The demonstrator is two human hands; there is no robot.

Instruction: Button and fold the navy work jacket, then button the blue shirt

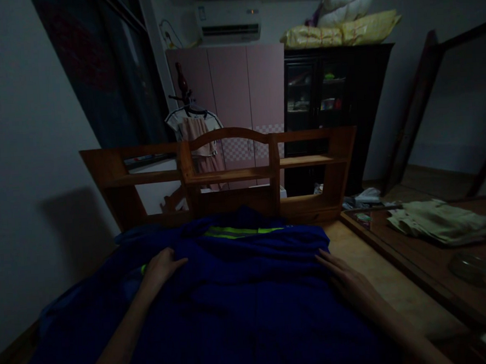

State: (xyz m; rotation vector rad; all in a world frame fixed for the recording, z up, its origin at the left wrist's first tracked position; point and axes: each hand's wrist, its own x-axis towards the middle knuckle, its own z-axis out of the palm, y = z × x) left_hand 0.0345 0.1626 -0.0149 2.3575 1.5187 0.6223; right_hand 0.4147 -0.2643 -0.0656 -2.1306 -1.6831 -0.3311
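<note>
A dark blue garment with yellow-green and grey reflective stripes lies spread out in front of me; it looks like a work jacket. My left hand rests on its left part, thumb held apart from the other fingers, near a small yellow-green patch. At the garment's right edge, my right hand touches the cloth with its fingers stretched out. Neither hand shows cloth gripped in it. Folds bunch up along the far side of the garment, beside the stripes.
Behind the garment stands a wooden headboard with shelves. To the right, a brown table holds folded pale cloth and a glass dish. Farther back are a pink wardrobe, a black cabinet and a coat stand.
</note>
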